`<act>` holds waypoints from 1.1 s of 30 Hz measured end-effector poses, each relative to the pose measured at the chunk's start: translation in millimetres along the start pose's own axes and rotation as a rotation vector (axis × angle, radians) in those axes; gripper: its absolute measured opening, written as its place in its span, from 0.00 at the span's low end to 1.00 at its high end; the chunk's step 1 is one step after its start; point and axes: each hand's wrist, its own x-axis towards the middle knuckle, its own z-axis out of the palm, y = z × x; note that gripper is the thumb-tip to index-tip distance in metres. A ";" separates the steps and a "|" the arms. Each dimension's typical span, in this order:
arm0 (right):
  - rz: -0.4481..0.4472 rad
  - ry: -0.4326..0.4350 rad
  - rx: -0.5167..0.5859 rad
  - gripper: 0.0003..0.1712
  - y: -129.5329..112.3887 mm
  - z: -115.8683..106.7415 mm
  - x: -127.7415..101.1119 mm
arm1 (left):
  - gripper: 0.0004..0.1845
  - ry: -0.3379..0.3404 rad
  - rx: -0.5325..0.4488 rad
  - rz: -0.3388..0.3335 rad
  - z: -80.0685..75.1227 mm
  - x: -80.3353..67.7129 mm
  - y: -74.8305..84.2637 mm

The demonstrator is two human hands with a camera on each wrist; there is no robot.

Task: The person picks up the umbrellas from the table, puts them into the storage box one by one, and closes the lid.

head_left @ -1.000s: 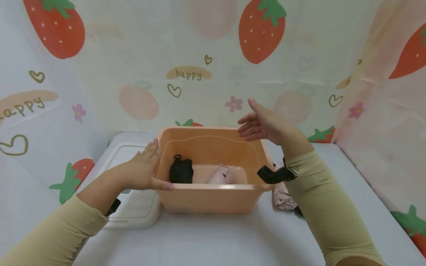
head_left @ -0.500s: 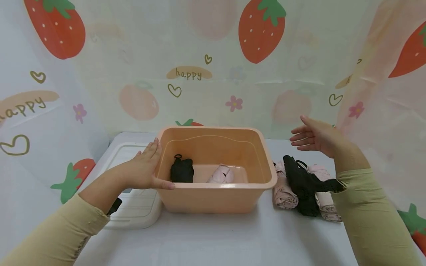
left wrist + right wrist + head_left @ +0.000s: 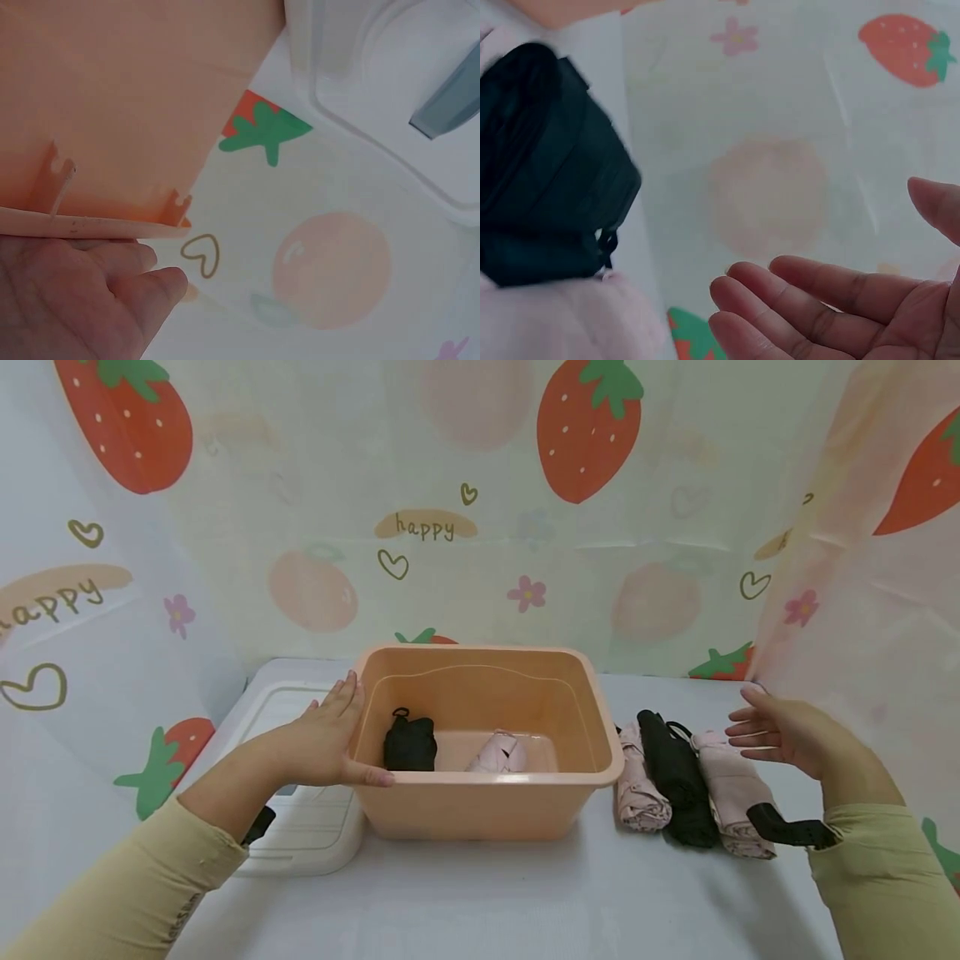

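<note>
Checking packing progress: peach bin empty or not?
Not empty. The peach bin holds a black folded umbrella and a pink folded umbrella on its floor; three more lie outside.

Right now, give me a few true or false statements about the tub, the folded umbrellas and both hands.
1. The left hand rests on the peach tub at its left rim. True.
2. The right hand grips the black umbrella. False: it hovers open by the row and holds nothing.
3. Three folded umbrellas lie right of the tub. True: the black one between a pink umbrella and a second pink umbrella.
4. The tub is empty. False: a black folded umbrella and a pink folded umbrella lie inside.
</note>
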 end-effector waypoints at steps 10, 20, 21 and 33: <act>0.105 0.041 0.085 0.44 40.9 -16.4 -3.2 | 0.74 0.000 -0.009 0.006 0.1 -0.3 0.1; 0.164 0.079 0.101 0.43 73.0 -16.9 -4.4 | 0.75 0.002 -0.014 0.001 0.2 1.3 0.5; 0.169 0.082 0.091 0.45 74.9 -15.7 -4.2 | 0.75 0.002 -0.015 0.000 0.6 1.8 0.4; 0.187 0.101 0.045 0.44 79.5 -8.8 2.3 | 0.75 0.001 -0.008 -0.009 1.3 1.8 -0.8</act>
